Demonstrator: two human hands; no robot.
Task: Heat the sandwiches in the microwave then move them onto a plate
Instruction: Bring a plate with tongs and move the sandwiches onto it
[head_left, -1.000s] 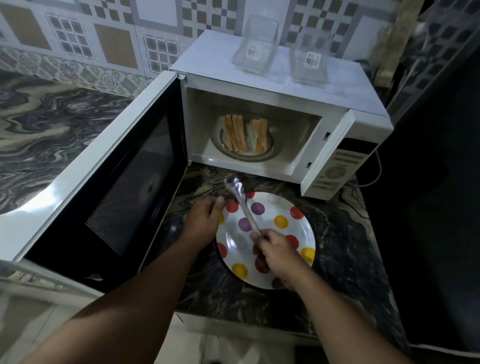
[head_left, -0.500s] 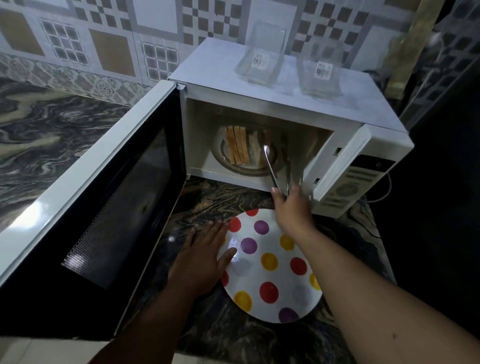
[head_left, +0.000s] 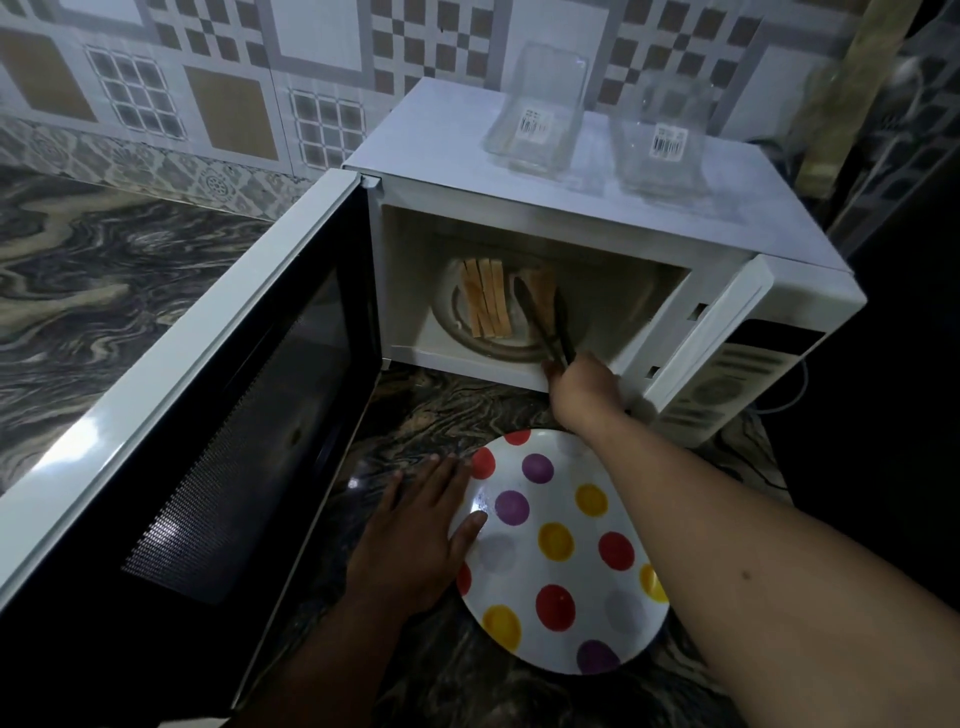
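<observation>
The white microwave (head_left: 597, 208) stands open on the marble counter. Two sandwiches sit upright on its turntable: the left sandwich (head_left: 485, 299) in full view, the right sandwich (head_left: 543, 291) between the arms of metal tongs (head_left: 545, 327). My right hand (head_left: 584, 387) grips the tongs at the oven's mouth, their tips around the right sandwich. A white plate with coloured dots (head_left: 561, 556) lies on the counter in front. My left hand (head_left: 418, 525) rests flat on the counter, fingers straight, thumb lying on the plate's left rim.
The microwave door (head_left: 197, 431) swings out wide to the left, close to my left arm. Two clear plastic containers (head_left: 535, 124) (head_left: 662, 150) stand on the microwave's top. A tiled wall runs behind; dark space lies to the right.
My right hand pushed the tongs from above the plate into the microwave, and their tips now straddle the right sandwich. My left hand stays beside the plate.
</observation>
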